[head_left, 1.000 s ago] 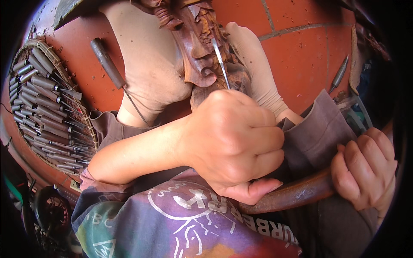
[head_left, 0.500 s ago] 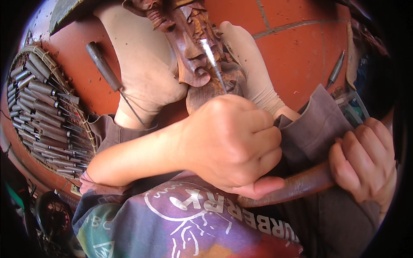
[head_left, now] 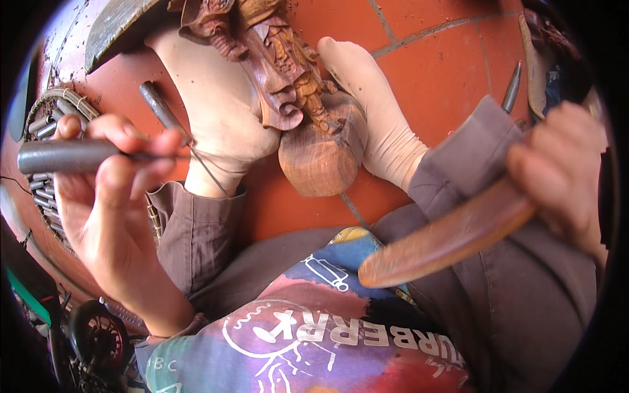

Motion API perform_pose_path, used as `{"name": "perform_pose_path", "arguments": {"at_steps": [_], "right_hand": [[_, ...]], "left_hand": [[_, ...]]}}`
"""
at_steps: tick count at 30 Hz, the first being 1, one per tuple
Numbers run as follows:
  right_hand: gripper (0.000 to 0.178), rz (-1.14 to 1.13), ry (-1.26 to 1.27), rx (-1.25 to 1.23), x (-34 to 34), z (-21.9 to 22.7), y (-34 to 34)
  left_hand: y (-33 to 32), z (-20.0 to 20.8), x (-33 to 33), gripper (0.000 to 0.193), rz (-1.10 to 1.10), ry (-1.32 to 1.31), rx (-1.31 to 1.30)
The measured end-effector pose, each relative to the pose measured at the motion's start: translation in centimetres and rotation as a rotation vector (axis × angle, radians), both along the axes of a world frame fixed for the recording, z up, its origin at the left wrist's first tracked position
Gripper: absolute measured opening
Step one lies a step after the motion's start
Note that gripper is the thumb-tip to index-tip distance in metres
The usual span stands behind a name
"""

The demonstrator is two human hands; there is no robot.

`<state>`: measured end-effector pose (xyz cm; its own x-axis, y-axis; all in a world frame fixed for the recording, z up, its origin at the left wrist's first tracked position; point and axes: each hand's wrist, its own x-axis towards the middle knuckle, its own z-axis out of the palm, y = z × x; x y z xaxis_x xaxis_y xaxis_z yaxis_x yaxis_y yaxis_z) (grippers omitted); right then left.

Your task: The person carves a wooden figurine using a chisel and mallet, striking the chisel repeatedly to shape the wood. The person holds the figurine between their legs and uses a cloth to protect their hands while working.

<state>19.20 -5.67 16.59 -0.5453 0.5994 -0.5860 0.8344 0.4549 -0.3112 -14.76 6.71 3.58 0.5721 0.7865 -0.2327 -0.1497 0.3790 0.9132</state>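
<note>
Over the basket at the left, my left hand (head_left: 105, 206) grips a carving chisel (head_left: 72, 157) by its dark round handle; its thin shaft, blurred, points right. On the far right my right hand (head_left: 557, 164), smeared by motion, is closed round a curved brown wooden club (head_left: 445, 239) that slants down over my lap. Held between my socked feet is a reddish-brown wood carving (head_left: 278, 65) with folded, figure-like relief. Its rounded, uncarved end (head_left: 321, 160) faces me. Neither tool touches the carving.
A woven basket (head_left: 65, 95) of several dark-handled chisels stands at left, partly behind my hand. One loose chisel (head_left: 160, 108) leans by my left foot (head_left: 226, 111). Another pointed tool (head_left: 512, 88) lies on the red tiles at right. A wheeled thing (head_left: 98, 337) is lower left.
My left hand has swung from above the carving to the basket side, turning so the chisel handle shows. The right hand has risen with the club. The carving has shifted slightly left.
</note>
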Motion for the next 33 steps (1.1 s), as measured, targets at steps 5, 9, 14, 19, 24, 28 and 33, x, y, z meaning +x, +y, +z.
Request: {"name": "perform_pose_path", "arguments": {"at_steps": [5, 9, 14, 19, 24, 28, 33], "right_hand": [[0.074, -0.31, -0.036, 0.005, 3.9, -0.2, -1.2], [0.062, -0.279, -0.085, -0.024, 1.8, 0.2, -0.8], [0.04, -0.057, 0.106, -0.054, -0.1, 0.2, 0.1], [0.029, -0.007, 0.299, 0.302, -1.4, -0.4, -2.2], [0.032, 0.011, 0.343, 0.364, -2.7, 0.2, -2.1], [0.036, 0.059, 0.331, 0.4, -3.0, 0.5, -2.3], [0.037, 0.039, 0.262, 0.424, -3.3, 0.1, -3.1]], "left_hand": [[-0.7, -2.5, 0.6, 0.042, 0.09, -0.1, -0.075], [-1.5, -1.3, 1.5, 0.028, -0.129, -0.081, -0.013], [-0.2, 0.5, 1.9, 0.016, -0.12, 0.111, 0.194], [-0.7, 2.2, 5.1, 0.017, -0.461, 0.174, 0.571], [-6.0, -0.1, 10.0, 0.029, -0.743, 0.033, 0.741], [-7.8, -2.7, 11.8, 0.023, -0.525, -0.178, 1.029], [-7.5, -2.8, 10.9, 0.035, -0.565, -0.23, 1.084]]}}
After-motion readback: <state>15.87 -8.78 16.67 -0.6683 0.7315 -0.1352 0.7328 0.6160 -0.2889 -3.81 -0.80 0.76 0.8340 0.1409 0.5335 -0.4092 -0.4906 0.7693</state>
